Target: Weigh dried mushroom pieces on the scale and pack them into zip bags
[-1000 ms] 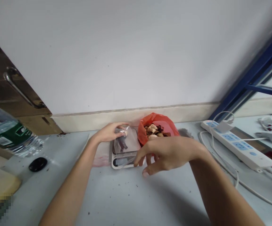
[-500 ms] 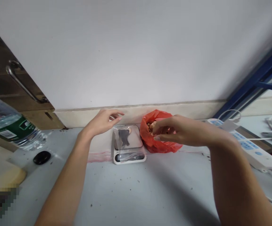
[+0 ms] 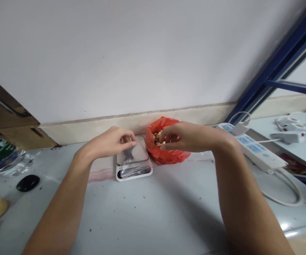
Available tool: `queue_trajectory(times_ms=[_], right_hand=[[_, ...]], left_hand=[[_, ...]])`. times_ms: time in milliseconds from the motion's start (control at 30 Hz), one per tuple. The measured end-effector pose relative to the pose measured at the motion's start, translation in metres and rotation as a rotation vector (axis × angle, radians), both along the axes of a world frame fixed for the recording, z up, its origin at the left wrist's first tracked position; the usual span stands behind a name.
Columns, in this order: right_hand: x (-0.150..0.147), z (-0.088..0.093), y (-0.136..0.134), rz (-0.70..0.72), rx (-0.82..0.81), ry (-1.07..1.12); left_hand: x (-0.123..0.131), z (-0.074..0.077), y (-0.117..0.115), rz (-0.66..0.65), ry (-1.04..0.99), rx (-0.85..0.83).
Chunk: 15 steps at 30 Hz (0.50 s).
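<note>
A white wall [image 3: 131, 63] fills the upper view above a pale grey-blue table [image 3: 142, 226]. A blue frame [image 3: 272, 67] slants up on the right; a white power strip [image 3: 253, 147] with blue sockets lies near its foot. At the far left stands a green-labelled bottle [image 3: 1, 152], partly cut off.

The person's 2 hands are over the middle. The right hand [image 3: 180, 136] is at the mouth of a red plastic bag [image 3: 166, 156], fingers curled towards the thumb; whether they pinch anything, I cannot tell. The left hand [image 3: 111, 141] is above a white scale [image 3: 139, 147], just beside the red bag, with thumb and forefinger tips close together; their grip on the clear bag [image 3: 131, 166] is unclear. That bag lies on the scale, a dark piece [image 3: 128, 153] inside. Brownish dried pieces [image 3: 157, 137] show within the red bag.
</note>
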State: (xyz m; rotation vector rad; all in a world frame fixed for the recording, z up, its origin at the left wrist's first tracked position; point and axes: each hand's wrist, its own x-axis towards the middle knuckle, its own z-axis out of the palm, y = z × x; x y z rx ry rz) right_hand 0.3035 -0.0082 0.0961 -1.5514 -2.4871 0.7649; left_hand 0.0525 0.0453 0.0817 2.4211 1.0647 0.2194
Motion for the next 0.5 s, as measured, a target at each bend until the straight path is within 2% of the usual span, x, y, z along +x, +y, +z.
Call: queue_trajectory(times_ms=[133,267,500], right_hand=[[0.006,-0.001,0.001,-0.029,0.025,0.041],[0.009,0.004,-0.001,-0.056,0.017,0.012],[0.012,0.009,-0.004,-0.095,-0.005,-0.006]], left_hand=[[0.013,-0.004,-0.011,-0.025,0.197,-0.109],[0.021,-0.009,-0.016,-0.028,0.351,-0.101],[0.021,-0.011,-0.016,-0.044,0.39,-0.145]])
